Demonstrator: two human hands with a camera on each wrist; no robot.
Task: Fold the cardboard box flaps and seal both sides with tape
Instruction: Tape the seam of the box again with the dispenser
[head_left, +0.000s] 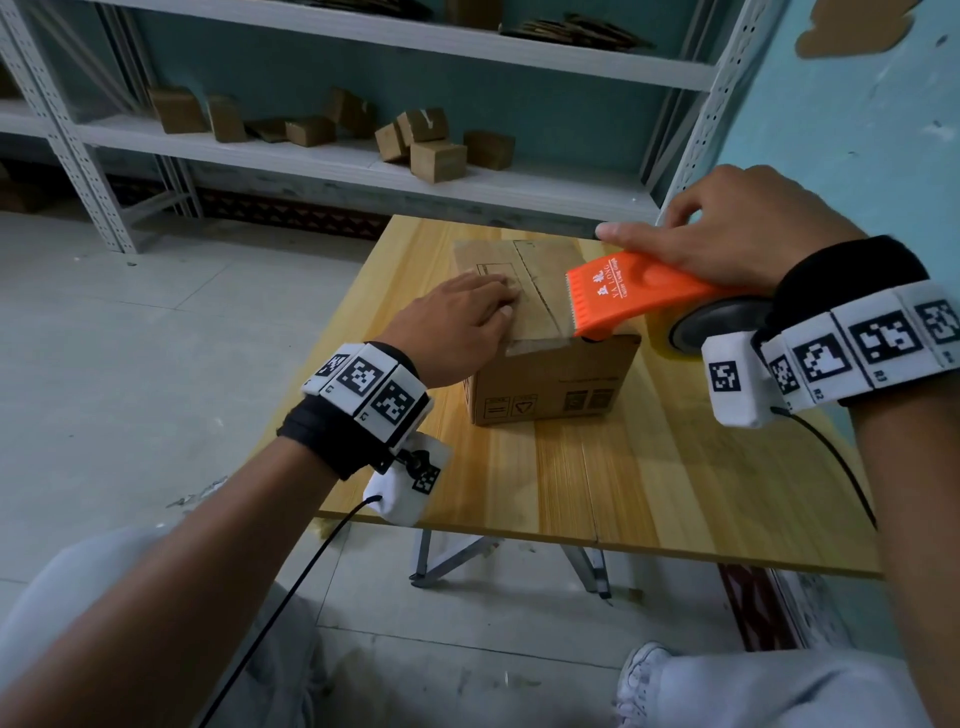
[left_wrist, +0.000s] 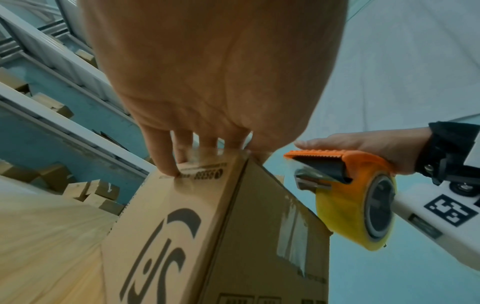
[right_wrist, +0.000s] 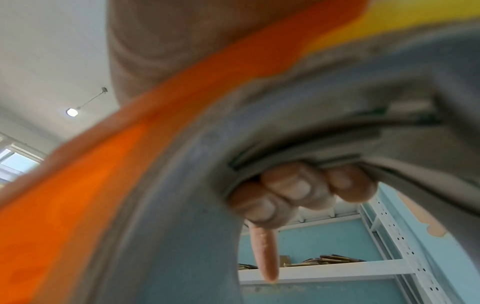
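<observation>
A brown cardboard box stands on the wooden table with its top flaps folded down. My left hand lies flat on the top flaps, fingers straight, pressing them; in the left wrist view the left hand's fingertips touch the top edge of the box. My right hand grips an orange tape dispenser carrying a yellowish tape roll, its toothed edge over the box's near right top corner. Close up, several right fingers curl inside the dispenser's grey hub. A strip of clear tape shows on the box's side.
White metal shelving behind the table holds several small cardboard boxes. A blue wall runs along the table's right side. Grey floor lies to the left. My knees are under the table's near edge.
</observation>
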